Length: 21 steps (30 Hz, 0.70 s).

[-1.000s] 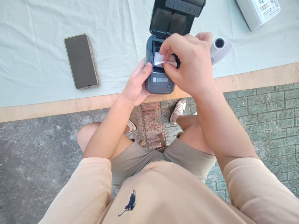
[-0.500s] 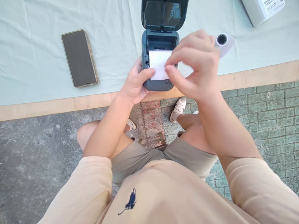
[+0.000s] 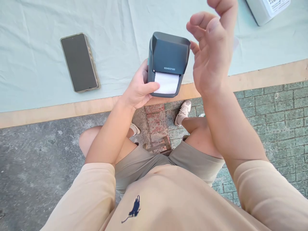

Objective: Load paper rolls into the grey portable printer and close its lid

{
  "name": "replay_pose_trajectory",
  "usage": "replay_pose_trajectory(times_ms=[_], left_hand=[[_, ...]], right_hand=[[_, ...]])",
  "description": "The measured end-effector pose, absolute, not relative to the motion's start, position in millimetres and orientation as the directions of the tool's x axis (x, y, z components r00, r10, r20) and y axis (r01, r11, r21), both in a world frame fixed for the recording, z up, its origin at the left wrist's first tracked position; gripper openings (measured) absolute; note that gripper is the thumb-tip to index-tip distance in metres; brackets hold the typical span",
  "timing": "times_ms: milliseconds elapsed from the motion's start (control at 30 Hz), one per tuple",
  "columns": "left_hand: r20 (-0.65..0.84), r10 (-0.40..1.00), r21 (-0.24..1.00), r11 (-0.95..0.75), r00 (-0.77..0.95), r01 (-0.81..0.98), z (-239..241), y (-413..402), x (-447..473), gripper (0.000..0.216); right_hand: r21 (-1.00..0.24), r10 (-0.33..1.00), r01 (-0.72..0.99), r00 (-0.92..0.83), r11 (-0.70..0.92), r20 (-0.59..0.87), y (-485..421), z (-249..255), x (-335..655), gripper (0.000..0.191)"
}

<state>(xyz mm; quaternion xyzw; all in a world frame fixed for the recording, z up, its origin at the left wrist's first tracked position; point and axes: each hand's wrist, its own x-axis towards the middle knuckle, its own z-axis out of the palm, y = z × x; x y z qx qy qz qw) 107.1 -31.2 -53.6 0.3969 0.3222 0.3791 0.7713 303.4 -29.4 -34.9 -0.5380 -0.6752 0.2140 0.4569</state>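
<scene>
The label printer sits at the near edge of the desk, lid down, white paper at its front slot. The left hand grips its left side. The right hand hovers just right of it, fingers loosely spread, apparently empty.

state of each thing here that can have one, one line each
printer: lid shut, gripped on its left side
paper: end sticking out of the front slot
phone: screen dark, lying face up on the cloth
left hand: closed around the printer, thumb on its front
right hand: open, raised beside the printer, holding nothing
</scene>
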Motion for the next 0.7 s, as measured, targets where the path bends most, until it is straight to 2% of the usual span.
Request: replay_pose_trajectory(times_ms=[100,233,333,433,500,600,700], left_hand=[[-0.185,0.828,0.846,0.408,0.529,-0.343,-51.9,-32.2,107.8,0.049],[-0.183,0.857,0.836,0.394,0.481,-0.383,-49.1,-33.5,109.4,0.053],[-0.210,0.851,0.835,0.412,0.480,-0.365,-47.4,-31.9,108.4,0.051],[-0.202,0.827,0.826,0.432,0.525,-0.362,-44.3,-29.1,106.9,0.045],[-0.220,0.815,0.824,0.449,0.536,-0.344,-42.2,-27.5,107.4,0.043],[-0.265,0.823,0.820,0.466,0.502,-0.333,-41.7,-25.5,110.0,0.048],[-0.330,0.784,0.767,0.547,0.525,-0.335,-44.4,-23.4,111.1,0.047]], right_hand=[[-0.880,0.922,0.306,0.018,0.364,0.388,-28.8,-42.3,300.6,0.037],[-0.931,0.964,0.254,-0.115,0.263,0.241,-26.6,-49.9,297.0,0.061],[-0.959,0.975,0.193,-0.128,0.205,0.183,-24.5,-51.3,297.6,0.079],[-0.965,0.986,0.216,-0.103,0.151,0.131,-26.4,-46.9,295.5,0.090],[-0.951,0.990,0.277,-0.061,0.139,0.127,-29.6,-42.7,292.0,0.088],[-0.924,0.987,0.347,-0.021,0.158,0.161,-33.7,-37.7,288.2,0.074],[-0.934,0.977,0.289,-0.100,0.210,0.189,-34.7,-35.8,290.0,0.067]])
